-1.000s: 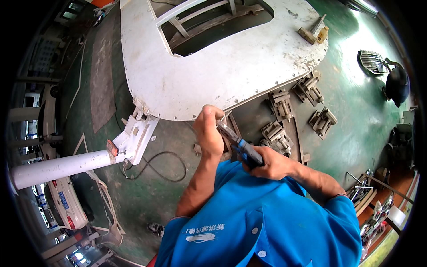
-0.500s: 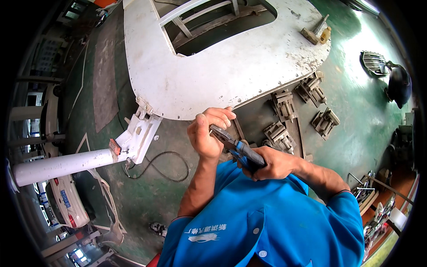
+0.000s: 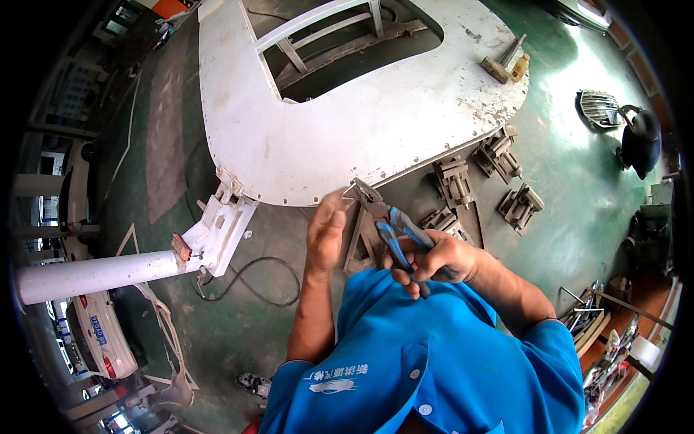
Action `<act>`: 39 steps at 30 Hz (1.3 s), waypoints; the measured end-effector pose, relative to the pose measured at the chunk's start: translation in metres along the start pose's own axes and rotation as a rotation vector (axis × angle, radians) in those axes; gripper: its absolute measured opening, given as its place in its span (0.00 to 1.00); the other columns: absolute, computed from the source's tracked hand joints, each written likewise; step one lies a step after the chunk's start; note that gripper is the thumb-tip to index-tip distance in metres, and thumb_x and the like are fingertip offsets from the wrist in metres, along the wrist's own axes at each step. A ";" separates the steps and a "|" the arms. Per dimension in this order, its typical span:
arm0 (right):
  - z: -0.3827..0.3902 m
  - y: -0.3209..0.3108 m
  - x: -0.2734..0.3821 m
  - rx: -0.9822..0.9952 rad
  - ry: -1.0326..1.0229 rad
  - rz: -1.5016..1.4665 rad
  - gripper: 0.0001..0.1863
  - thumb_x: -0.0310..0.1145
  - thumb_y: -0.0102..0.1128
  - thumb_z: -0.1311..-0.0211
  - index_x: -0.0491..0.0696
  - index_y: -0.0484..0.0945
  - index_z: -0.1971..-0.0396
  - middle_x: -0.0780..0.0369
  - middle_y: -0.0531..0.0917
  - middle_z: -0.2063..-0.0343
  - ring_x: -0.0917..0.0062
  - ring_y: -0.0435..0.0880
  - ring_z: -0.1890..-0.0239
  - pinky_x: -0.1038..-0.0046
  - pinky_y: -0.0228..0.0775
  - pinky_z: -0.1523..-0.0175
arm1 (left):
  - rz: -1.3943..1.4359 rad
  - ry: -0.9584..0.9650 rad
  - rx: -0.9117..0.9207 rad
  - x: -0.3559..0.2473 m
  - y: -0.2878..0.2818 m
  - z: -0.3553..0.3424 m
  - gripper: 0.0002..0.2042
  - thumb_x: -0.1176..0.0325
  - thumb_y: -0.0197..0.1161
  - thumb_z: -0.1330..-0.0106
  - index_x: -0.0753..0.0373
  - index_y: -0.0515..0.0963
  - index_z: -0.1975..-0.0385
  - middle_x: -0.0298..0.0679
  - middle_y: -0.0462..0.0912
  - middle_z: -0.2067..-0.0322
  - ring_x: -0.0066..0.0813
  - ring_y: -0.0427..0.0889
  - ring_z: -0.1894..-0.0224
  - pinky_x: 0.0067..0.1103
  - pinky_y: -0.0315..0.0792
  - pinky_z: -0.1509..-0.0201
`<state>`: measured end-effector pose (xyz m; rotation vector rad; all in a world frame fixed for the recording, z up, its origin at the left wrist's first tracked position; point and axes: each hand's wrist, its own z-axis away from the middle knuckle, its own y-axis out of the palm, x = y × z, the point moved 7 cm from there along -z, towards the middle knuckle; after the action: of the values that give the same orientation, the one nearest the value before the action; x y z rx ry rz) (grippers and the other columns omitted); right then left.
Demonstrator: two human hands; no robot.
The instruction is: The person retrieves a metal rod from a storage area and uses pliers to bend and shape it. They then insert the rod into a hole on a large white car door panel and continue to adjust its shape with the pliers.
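A pair of pliers (image 3: 377,208) with blue and black handles is gripped in my right hand (image 3: 450,259), in front of my chest. Its handles are spread, and the jaws point up toward the near edge of the white panel table (image 3: 318,159). My left hand (image 3: 327,235) is raised beside the jaws, its fingers drawn together and partly blurred. Between those fingertips and the jaw tips shows a thin, bent piece of wire (image 3: 350,193); the blur hides its exact shape.
A hammer (image 3: 497,69) and a small yellowish bottle (image 3: 520,68) lie at the table's far right. Several metal clamps (image 3: 454,182) rest below its right edge. At left, a white post arm (image 3: 108,273) joins the table; a black cable (image 3: 271,260) loops across the floor.
The pliers' handles have spread apart and the tool has turned more upright. My left hand has shifted slightly down, its fingers moving beside the jaws.
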<state>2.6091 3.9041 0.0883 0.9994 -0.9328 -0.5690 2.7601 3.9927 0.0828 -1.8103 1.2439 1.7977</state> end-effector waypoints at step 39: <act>-0.013 -0.011 -0.026 -0.069 -0.038 -0.163 0.32 0.31 0.61 0.48 0.36 0.68 0.41 0.52 0.83 0.59 0.66 0.85 0.60 0.66 0.78 0.54 | 0.263 -0.361 -0.018 0.090 -0.040 0.036 0.12 0.72 0.53 0.25 0.69 0.76 0.48 0.42 0.83 0.60 0.33 0.81 0.56 0.27 0.75 0.47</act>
<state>2.6074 3.9250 0.0657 1.0109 -0.8637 -0.7545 2.7510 4.0098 -0.0201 -1.2955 1.3661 2.1614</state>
